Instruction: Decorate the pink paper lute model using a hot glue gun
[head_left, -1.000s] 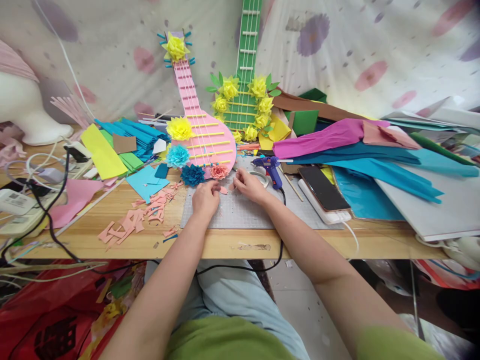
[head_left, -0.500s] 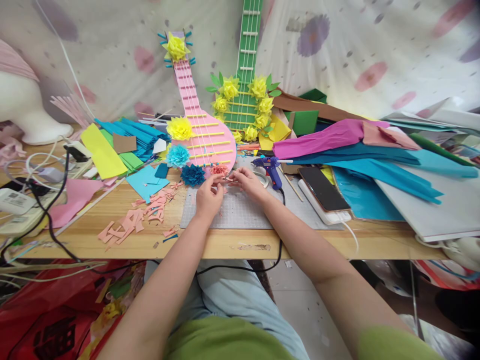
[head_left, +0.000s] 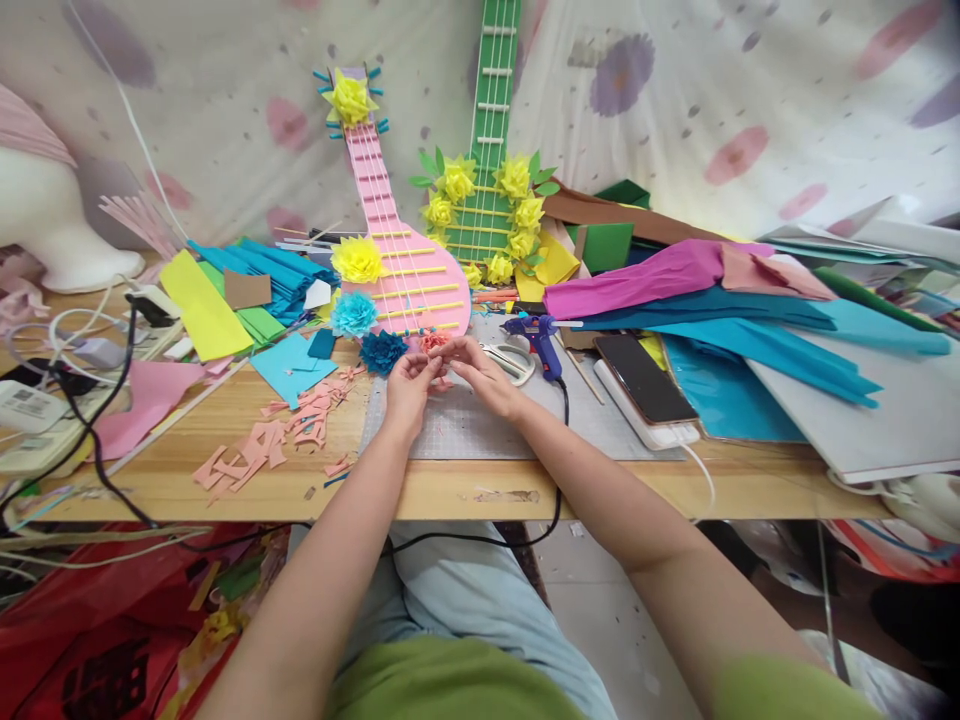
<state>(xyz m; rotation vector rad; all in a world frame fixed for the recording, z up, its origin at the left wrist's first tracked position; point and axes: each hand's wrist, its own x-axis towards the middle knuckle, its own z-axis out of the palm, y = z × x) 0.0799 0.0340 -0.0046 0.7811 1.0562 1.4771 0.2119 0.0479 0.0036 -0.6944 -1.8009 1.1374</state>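
My left hand [head_left: 409, 392] and my right hand [head_left: 484, 378] meet over the front edge of the pink paper lute [head_left: 420, 270]. Fingertips of both are pinched together, and what lies between them is too small and covered to make out. A salmon paper flower [head_left: 433, 341] shows just behind the fingers. Beside my left hand sits a dark blue paper flower [head_left: 383, 352], with a light blue flower [head_left: 354, 313] above it. Scissors [head_left: 513, 362] with pale handles lie right of my right hand, partly covered by it. Farther right rests a blue glue gun [head_left: 541, 340].
Salmon paper scraps [head_left: 259, 450] lie left of the grey cutting mat [head_left: 480, 435]. A phone [head_left: 646, 378] rests on a white power bank at right. Behind stand a green paper instrument [head_left: 487, 215] and coloured paper stacks. The glue gun's black cord [head_left: 561, 470] drops over the table edge.
Both hands have shifted slightly left, staying together at the fingertips. More of the scissors shows beside my right hand. The other things on the table keep their places.
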